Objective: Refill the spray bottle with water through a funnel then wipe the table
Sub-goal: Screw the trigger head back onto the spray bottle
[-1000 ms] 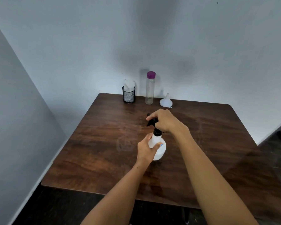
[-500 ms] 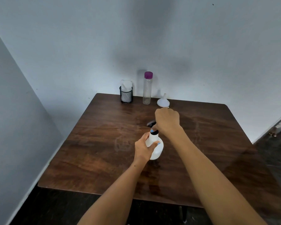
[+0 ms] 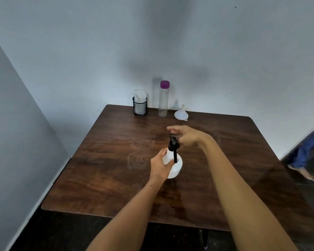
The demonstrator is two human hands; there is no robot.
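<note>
The white spray bottle (image 3: 173, 164) stands on the counter (image 3: 101, 171) in the left hand (image 3: 159, 166), whose fingers curl round its body. It looks light, smooth plastic (likely near empty, so easy to tip), and the belly gives the best hold while the black trigger head (image 3: 173, 144) is twisted. The right hand (image 3: 184, 135) hovers just beyond that head with fingers spread; whether it touches the cap I cannot tell. Farther past the right hand stand the funnel (image 3: 181, 114), mouth down, and the purple-capped water bottle (image 3: 163, 101); beyond the left hand, a mesh cup (image 3: 140, 106) holds something white.
</note>
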